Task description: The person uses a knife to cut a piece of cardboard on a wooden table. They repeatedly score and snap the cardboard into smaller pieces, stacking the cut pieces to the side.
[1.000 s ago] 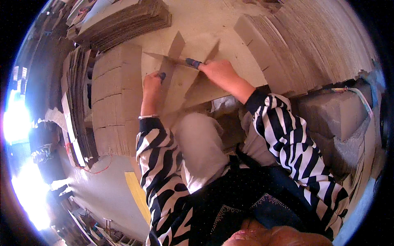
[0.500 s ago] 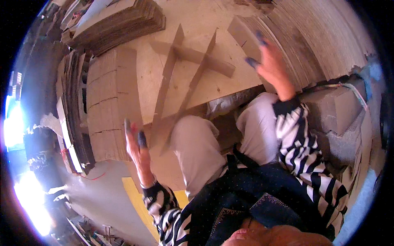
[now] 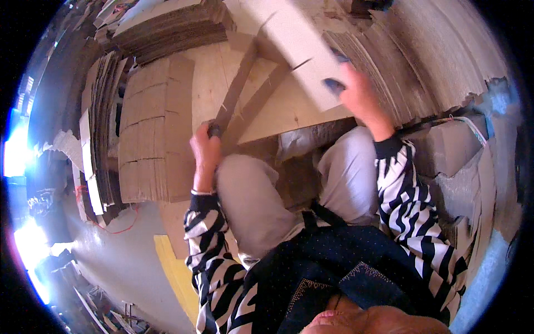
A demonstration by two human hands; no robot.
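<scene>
My right hand (image 3: 359, 92), its fingertips dark-covered, grips the near right end of a pale cardboard strip (image 3: 303, 53) with short slits cut in it. This strip is tilted up above the wooden board and slightly blurred. My left hand (image 3: 206, 147) is closed on the near end of a long narrow cardboard strip (image 3: 238, 89) that stands on edge. Another long strip (image 3: 261, 97) slants beside it. Their far ends meet a crosswise cardboard piece (image 3: 272, 51), partly hidden behind the raised strip.
The strips stand on a pale wooden board (image 3: 208, 61) before my knees. A stack of slit cardboard (image 3: 146, 131) is at left, another stack (image 3: 172, 30) at the far left, and upright cardboard strips (image 3: 384, 67) at right. A yellow strip (image 3: 175, 273) lies lower left.
My right hand has taken a cardboard strip from beside the right stack and raised it over the board. My left hand has moved forward and closed on a standing strip's near end.
</scene>
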